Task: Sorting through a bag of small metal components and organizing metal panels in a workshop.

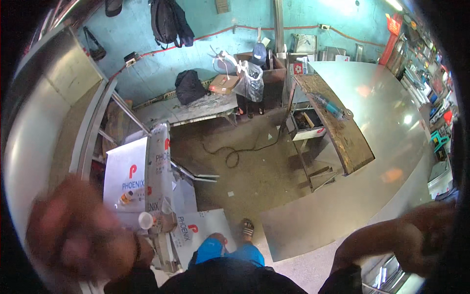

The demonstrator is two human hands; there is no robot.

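Close to the camera at lower left, my left hand point(81, 235) is raised and badly blurred. Its fingers look bent, but whether they hold anything cannot be made out. Behind it stand white film-covered panels point(125, 166), with a small yellow-labelled bottle point(127, 197) and a white cup point(146, 220) on them. On the right, my arm is bent outward and my right hand point(426, 240) is dark near the picture's rim, its fingers not distinguishable. Beside that arm lies a large bare metal sheet point(313, 215), apart from the hand as far as I can see.
A blue-green power tool point(331, 107) rests on a worn wooden board point(342, 127). A cable point(232, 157) loops across the floor. At the back, a bench point(196, 111) carries a black bag point(190, 87) and a cardboard box point(223, 84). Metal bars point(196, 174) jut out near the panels.
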